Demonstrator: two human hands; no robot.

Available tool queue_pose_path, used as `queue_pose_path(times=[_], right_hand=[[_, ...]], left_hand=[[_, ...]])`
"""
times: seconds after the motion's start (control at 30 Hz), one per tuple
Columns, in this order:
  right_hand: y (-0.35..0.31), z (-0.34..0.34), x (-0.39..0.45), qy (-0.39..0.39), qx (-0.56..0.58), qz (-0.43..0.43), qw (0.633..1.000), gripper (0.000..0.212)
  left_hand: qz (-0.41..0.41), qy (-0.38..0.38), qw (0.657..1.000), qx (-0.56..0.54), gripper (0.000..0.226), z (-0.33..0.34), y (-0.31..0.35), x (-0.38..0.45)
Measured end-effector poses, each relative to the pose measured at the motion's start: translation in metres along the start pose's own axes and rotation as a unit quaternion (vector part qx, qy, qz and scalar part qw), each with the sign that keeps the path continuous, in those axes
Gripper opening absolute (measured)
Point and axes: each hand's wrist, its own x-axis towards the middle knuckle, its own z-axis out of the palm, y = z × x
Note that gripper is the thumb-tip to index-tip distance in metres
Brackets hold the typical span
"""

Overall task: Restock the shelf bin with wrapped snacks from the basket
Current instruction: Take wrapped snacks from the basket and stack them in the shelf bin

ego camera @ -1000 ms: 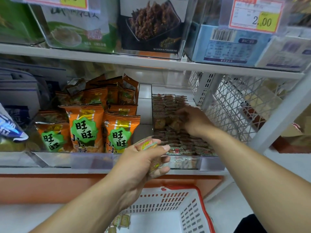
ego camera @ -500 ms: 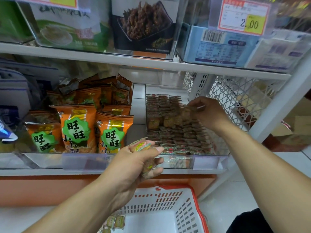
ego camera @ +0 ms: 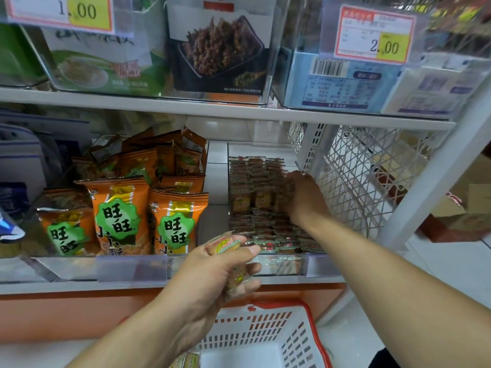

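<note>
A clear shelf bin (ego camera: pixel 316 257) on the lower shelf holds several rows of small wrapped snacks (ego camera: pixel 255 181). My right hand (ego camera: pixel 303 197) reaches into the bin at its right side, fingers curled down on a wrapped snack among the upright row. In front of the shelf edge, my left hand (ego camera: pixel 212 272) grips a small stack of wrapped snacks (ego camera: pixel 225 244). Below it stands the white basket with a red rim (ego camera: pixel 265 330); a few more snacks (ego camera: pixel 186 361) show at its near left corner.
Orange snack bags (ego camera: pixel 119 216) fill the bin to the left. A white mesh divider (ego camera: pixel 353 171) stands close on the right of the bin. The upper shelf (ego camera: pixel 212 112) hangs low over my right hand. Cardboard boxes (ego camera: pixel 465 219) lie on the floor at right.
My right hand, which had lifted with a snack pinched above the rows, has dropped back down into the right side of the bin. My left hand has kept its stack in place.
</note>
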Motion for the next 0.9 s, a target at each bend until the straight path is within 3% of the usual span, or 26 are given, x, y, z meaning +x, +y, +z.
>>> queue_pose_path(times=[0.13,0.33,0.43,0.47,0.53,0.6,0.77,0.9], right_hand=[[-0.003,0.005,0.0,0.032,0.0,-0.013,0.999,0.041],[-0.011,-0.01,-0.007,-0.013,-0.021,-0.021,0.999,0.046],[-0.036,-0.038,-0.026,0.049,0.022,-0.09,0.995,0.034],[-0.045,-0.047,-0.038,0.024,0.082,-0.128,0.988,0.031],[-0.06,-0.059,-0.072,-0.116,0.163,-0.197,0.96,0.041],[-0.063,-0.06,-0.1,-0.196,0.144,-0.23,0.942,0.049],[-0.054,-0.06,-0.116,-0.143,0.112,-0.193,0.964,0.053],[-0.052,-0.068,-0.113,-0.172,0.26,-0.173,0.934,0.035]], left_hand=[[-0.014,-0.002,0.999,-0.04,0.07,0.004,0.005,-0.006],[-0.041,-0.027,0.988,-0.149,0.06,0.006,0.019,-0.015],[-0.04,-0.059,0.982,-0.172,0.054,0.004,0.02,-0.017],[-0.036,-0.071,0.981,-0.175,0.051,0.004,0.02,-0.016],[-0.031,-0.104,0.979,-0.175,0.049,0.003,0.022,-0.018],[-0.031,-0.142,0.974,-0.175,0.051,0.003,0.023,-0.02],[-0.013,-0.15,0.982,-0.114,0.045,0.004,0.019,-0.018],[0.008,-0.107,0.994,-0.021,0.047,0.005,0.013,-0.014]])
